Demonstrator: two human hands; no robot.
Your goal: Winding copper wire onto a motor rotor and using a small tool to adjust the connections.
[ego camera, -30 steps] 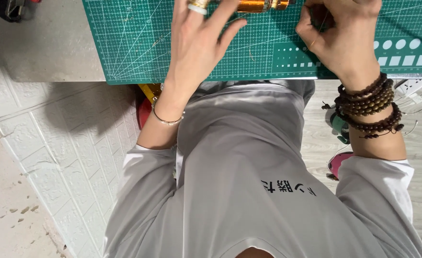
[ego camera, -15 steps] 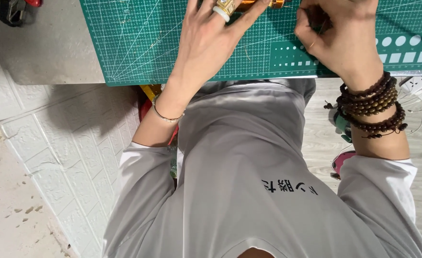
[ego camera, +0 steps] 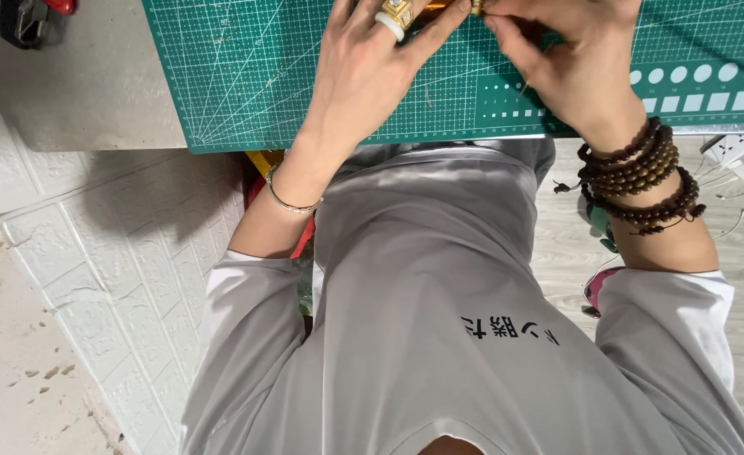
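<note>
Green cutting mat (ego camera: 245,76); both hands pinch orange stick (ego camera: 433,5), axis left-right.

A grey table (ego camera: 77,93) carries a green cutting mat (ego camera: 245,76).

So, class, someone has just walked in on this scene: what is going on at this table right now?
A person in a grey shirt is working with both bare hands over a green cutting mat on a grey table. The left hand, wearing a gold ring, and the right hand, with dark bead bracelets on its wrist, meet at the mat's far edge around a small orange object. Most of it is cut off by the frame, so what it is cannot be told.
</note>
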